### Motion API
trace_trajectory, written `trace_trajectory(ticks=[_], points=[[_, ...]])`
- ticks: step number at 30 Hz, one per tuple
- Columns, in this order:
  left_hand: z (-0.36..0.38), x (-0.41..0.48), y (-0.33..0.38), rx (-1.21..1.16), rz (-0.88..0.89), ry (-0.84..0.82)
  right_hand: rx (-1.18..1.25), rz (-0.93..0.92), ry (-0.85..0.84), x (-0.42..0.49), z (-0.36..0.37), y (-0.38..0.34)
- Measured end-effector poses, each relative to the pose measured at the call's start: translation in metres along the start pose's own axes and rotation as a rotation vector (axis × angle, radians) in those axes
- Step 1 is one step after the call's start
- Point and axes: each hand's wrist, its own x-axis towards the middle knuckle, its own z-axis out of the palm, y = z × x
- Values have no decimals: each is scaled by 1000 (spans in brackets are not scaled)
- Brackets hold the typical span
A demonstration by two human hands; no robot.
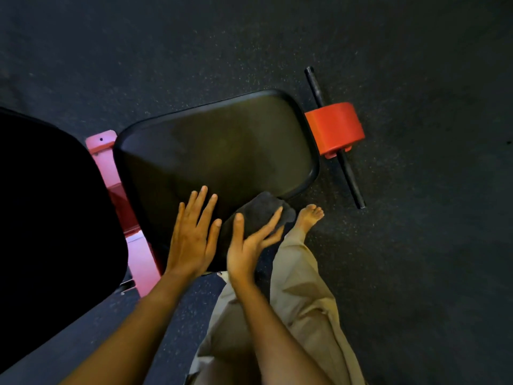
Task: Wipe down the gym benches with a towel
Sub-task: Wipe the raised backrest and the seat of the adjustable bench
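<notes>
a dark grey towel (263, 209) is seen at the near right corner of the seat pad (222, 145), partly hanging over its edge. the right hand (249, 243) is laid on the towel with the fingers nearly straight and the thumb spread apart, so the cloth is pressed rather than gripped. the left hand (191, 237) is rested flat on the pad just beside it, fingers straight and slightly fanned, with nothing held. the pad is a smooth black cushion with rounded corners and a raised rim; most of its surface beyond the hands is left bare. a larger black back pad (50, 218) is set to the left, apart from the seat pad, with a red frame (104, 159) showing in the gap. at the far end a red roller (334, 127) is threaded on a black bar (349, 176). a speckled dark floor (416, 245) lies open all round. a bare foot (309, 216) and loose khaki trousers (299, 301) are seen near the pad's right corner.
</notes>
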Motion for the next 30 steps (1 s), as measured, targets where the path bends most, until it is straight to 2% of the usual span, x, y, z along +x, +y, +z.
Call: trace_trajectory(ticks=[3,8,10,16,18,21,23,26,30], points=[[1,-4,1,5,-12,2,-44,-80,103,39,-16,-7],[2,-6,3,1,-40,-5,-48,41,244,78,-24,-2],[3,-5,5,10,-40,8,-23,35,217,55,-22,-11],[1,-6,0,-12,-13,29,-75,-21,-27,6,-22,-6],[0,-7,0,-13,-6,47,-200,-158,10,9,-33,-7],[1,-2,7,-33,-37,84,-335,-500,13,22,-44,-12],[5,4,13,-48,-61,110,-561,-662,-16,38,-42,-20],[8,15,19,-61,-100,141,-986,-670,-125,65,-24,-27],[9,28,19,-54,-140,157,-1119,-702,-215,82,-9,-31]])
